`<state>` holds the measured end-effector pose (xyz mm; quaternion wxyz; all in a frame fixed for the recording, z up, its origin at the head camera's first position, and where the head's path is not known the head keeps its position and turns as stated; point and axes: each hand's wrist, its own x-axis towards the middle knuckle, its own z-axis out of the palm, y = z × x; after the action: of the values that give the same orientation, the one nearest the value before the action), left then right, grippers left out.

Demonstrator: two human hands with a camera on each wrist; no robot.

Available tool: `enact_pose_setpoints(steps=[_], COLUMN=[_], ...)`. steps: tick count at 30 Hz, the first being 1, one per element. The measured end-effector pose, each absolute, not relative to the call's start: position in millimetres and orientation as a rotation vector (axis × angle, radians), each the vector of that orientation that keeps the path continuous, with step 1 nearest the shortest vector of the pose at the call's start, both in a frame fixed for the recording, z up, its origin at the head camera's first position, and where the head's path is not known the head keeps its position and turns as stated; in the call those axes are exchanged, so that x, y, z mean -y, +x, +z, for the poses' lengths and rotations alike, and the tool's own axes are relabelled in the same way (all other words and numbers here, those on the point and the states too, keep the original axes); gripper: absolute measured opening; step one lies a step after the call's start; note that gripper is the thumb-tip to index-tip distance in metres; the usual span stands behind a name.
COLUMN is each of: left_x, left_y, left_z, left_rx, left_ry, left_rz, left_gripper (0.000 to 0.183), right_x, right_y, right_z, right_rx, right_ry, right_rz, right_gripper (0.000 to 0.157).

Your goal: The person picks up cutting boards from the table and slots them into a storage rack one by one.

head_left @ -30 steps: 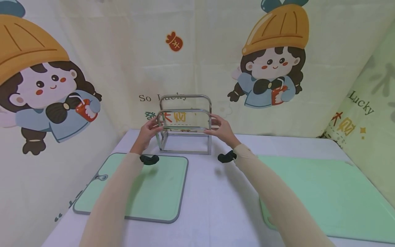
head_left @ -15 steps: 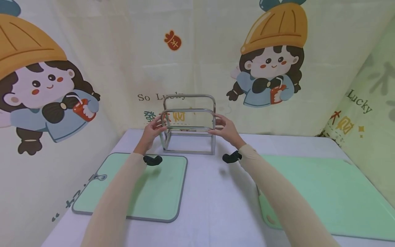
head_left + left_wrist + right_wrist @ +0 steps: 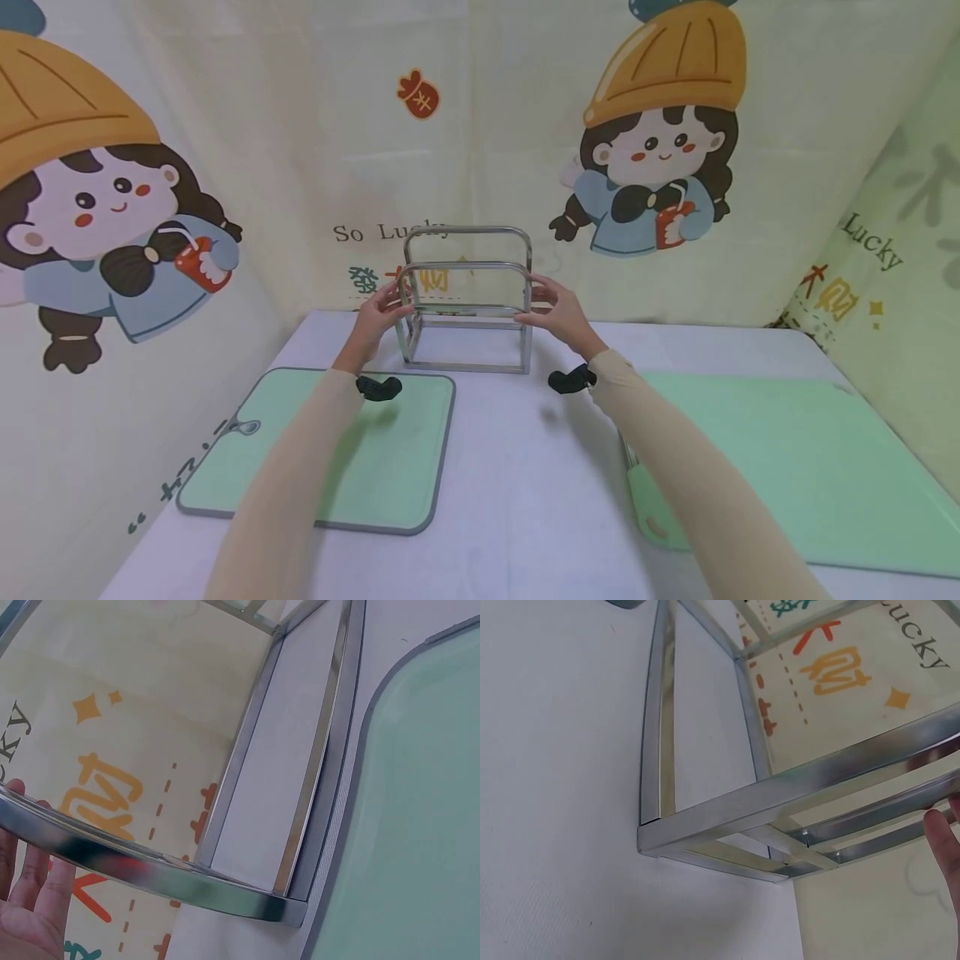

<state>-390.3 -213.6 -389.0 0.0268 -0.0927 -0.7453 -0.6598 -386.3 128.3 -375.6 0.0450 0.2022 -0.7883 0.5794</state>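
A silver metal rack [image 3: 467, 266] with two rounded hoops stands upright near the back of the table. My left hand [image 3: 373, 327] holds its left side, thumb in front and fingers behind the front upright. On the opposite side my right hand [image 3: 564, 317] grips the right upright in a similar way. In the left wrist view, fingers [image 3: 54, 900] lie behind the rack's flat bar [image 3: 172, 881]. The right wrist view shows the rack's lower corner [image 3: 660, 836] against the white surface, with a fingertip [image 3: 939, 829] at the right edge; most of that hand is out of frame.
A green board with a grey rim [image 3: 390, 475] lies under my left forearm. A larger green board [image 3: 795, 475] lies at the right, partly covered by my right forearm. The white tabletop [image 3: 525, 483] runs between them. A printed cloth [image 3: 517, 167] hangs behind the rack.
The rack has shifted a little to the right on the table, and both hands have moved along with it. The boards stay in place.
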Motion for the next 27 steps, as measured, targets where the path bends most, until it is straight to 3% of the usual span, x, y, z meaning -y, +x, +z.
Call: enact_pose_setpoints(steps=[27], left_x=[196.4], left_y=[-385.1], left_z=[-387.9], left_rx=[2.294], left_ry=[-0.298], left_rz=[-2.068], left_gripper=[0.071], right_x=[-142.0], right_y=[-362.8], right_z=[-356.3], right_rx=[2.461], right_ry=[0.58], right_rz=[1.791], right_gripper=[0.076])
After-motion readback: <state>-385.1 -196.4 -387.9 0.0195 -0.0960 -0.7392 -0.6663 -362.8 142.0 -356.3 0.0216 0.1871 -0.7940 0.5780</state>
